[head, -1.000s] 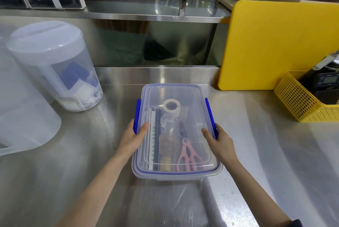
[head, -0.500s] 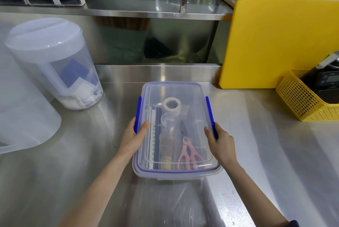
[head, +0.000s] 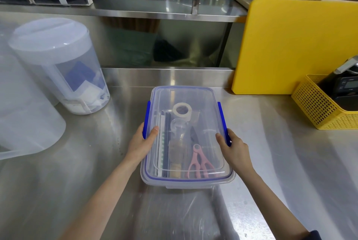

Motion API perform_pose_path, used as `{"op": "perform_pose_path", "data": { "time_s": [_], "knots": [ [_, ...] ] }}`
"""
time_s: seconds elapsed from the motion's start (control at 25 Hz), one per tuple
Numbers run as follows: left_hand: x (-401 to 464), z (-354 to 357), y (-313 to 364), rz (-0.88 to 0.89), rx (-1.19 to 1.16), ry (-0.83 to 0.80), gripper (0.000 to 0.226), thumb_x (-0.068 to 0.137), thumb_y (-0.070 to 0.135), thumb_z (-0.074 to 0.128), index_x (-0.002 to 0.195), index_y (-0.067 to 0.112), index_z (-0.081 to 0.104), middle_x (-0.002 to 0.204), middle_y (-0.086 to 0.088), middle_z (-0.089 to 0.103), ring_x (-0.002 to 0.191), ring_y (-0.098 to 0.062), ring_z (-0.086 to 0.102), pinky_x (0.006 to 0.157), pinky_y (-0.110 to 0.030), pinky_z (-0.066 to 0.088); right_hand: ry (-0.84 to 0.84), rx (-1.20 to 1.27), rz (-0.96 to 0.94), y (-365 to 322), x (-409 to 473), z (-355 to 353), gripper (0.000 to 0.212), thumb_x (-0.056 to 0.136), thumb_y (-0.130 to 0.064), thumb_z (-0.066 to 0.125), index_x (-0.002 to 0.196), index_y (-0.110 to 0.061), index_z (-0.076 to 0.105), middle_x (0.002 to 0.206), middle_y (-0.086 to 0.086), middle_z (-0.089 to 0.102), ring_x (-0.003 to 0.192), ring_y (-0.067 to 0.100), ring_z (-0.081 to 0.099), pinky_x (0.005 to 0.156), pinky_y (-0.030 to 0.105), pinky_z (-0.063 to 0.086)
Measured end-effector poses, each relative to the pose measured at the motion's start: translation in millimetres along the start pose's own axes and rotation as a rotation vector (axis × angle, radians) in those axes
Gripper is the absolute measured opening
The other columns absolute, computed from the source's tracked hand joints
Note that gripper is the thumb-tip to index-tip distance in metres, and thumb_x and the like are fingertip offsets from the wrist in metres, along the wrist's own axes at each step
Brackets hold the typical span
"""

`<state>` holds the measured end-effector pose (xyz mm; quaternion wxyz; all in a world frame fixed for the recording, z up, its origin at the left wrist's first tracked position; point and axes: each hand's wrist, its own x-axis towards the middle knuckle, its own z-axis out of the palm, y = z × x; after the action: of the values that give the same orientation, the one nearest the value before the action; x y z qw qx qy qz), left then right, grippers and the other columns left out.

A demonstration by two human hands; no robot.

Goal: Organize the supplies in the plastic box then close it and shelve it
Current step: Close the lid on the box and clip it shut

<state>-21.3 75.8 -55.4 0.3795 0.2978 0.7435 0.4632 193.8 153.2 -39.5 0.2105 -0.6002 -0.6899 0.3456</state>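
A clear plastic box point(head: 186, 96) with its lid on and blue side latches sits on the steel counter in front of me. Through the lid I see a roll of tape point(head: 182, 110), pink scissors point(head: 199, 164), a small glass bottle point(head: 177, 148) and flat packets point(head: 161, 148) along the left wall. My left hand point(head: 142, 143) grips the box's left side over the blue latch, thumb on the lid. My right hand point(head: 233, 149) holds the right side the same way. A steel shelf point(head: 164, 10) runs above the counter's back.
Two big translucent containers stand at the left, the lidded one point(head: 58, 65) holding blue and white packets, the other point(head: 25, 115) nearer the edge. A yellow cutting board point(head: 298, 45) leans at the back right. A yellow basket point(head: 319, 104) with a black device sits far right.
Both hands have stayed on the box's sides. The box and hands sit about where they were; only the view has shifted slightly.
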Motion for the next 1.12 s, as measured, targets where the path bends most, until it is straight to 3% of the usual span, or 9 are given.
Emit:
{"op": "perform_pose_path", "data": {
  "time_s": [0.2,0.4,0.52,0.6,0.68,0.8,0.92,1.12],
  "knots": [
    [-2.8,-1.3,1.0,-0.004,0.014,0.005,0.044,0.089,0.042,0.047,0.128,0.022,0.043,0.086,0.018,0.054,0.079,-0.004,0.057,0.064,-0.02,0.046,-0.084,0.046,0.03,-8.9,-5.8,-5.7,0.048,0.096,-0.033,0.042,0.136,-0.008,0.037,0.132,0.009,0.053,0.09,0.014,0.045,0.077,0.023,0.039],
    [-6.2,-3.1,2.4,-0.027,-0.006,0.002,0.044,0.088,0.046,0.047,0.122,0.019,0.048,0.089,0.011,0.059,0.084,-0.012,0.061,0.076,-0.029,0.05,-0.13,0.11,0.12,-6.0,-8.4,-7.4,0.063,0.094,-0.036,0.046,0.145,-0.011,0.02,0.139,0.009,0.047,0.117,0.026,0.052,0.088,0.03,0.045],
    [-10.1,-6.3,1.4,-0.05,0.008,-0.041,0.048,0.086,0.044,0.052,0.126,0.02,0.045,0.103,0.004,0.06,0.096,-0.019,0.06,0.087,-0.035,0.049,-0.126,0.102,0.152,0.7,-9.7,-5.5,0.054,0.093,-0.036,0.048,0.138,-0.009,0.034,0.121,0.009,0.055,0.097,0.023,0.056,0.077,0.025,0.045],
    [-13.1,-9.0,-1.2,-0.062,0.033,-0.068,0.049,0.085,0.043,0.054,0.128,0.021,0.044,0.109,0.002,0.059,0.098,-0.019,0.059,0.087,-0.034,0.048,-0.115,0.1,0.138,4.0,-11.3,-3.6,0.039,0.092,-0.035,0.049,0.12,-0.008,0.048,0.1,0.004,0.057,0.077,0.016,0.055,0.061,0.018,0.043],
    [-16.2,-9.8,-2.2,-0.061,0.051,-0.071,0.05,0.085,0.042,0.055,0.129,0.02,0.043,0.111,0.001,0.059,0.098,-0.018,0.059,0.085,-0.032,0.048,-0.087,0.101,0.112,6.3,-13.2,-1.9,0.025,0.092,-0.033,0.05,0.101,-0.009,0.05,0.087,0.002,0.055,0.064,0.008,0.05,0.052,0.014,0.036],
    [-21.8,-8.9,-1.0,-0.038,0.054,-0.023,0.047,0.086,0.038,0.055,0.128,0.018,0.045,0.11,-0.001,0.06,0.094,-0.018,0.059,0.082,-0.031,0.048,-0.038,0.104,0.068,7.4,-15.8,1.5,0.02,0.093,-0.031,0.05,0.09,-0.012,0.046,0.07,-0.005,0.049,0.059,0.005,0.046,0.05,0.012,0.033],
    [-26.6,-6.9,-1.3,-0.02,0.046,0.014,0.044,0.087,0.035,0.054,0.127,0.017,0.046,0.108,-0.002,0.06,0.092,-0.019,0.059,0.081,-0.03,0.048,-0.017,0.101,0.062,8.8,-17.5,5.0,0.019,0.092,-0.03,0.05,0.09,-0.012,0.047,0.067,-0.013,0.045,0.058,0.004,0.046,0.049,0.01,0.032],
    [-29.2,-12.7,-3.8,-0.019,0.013,0.031,0.041,0.087,0.033,0.056,0.124,0.016,0.049,0.109,-0.005,0.063,0.094,-0.022,0.062,0.087,-0.037,0.052,-0.015,0.109,0.042,5.0,-20.1,5.2,0.02,0.092,-0.029,0.051,0.083,-0.012,0.047,0.065,-0.007,0.047,0.056,0.005,0.045,0.048,0.011,0.032]
  ]
}}
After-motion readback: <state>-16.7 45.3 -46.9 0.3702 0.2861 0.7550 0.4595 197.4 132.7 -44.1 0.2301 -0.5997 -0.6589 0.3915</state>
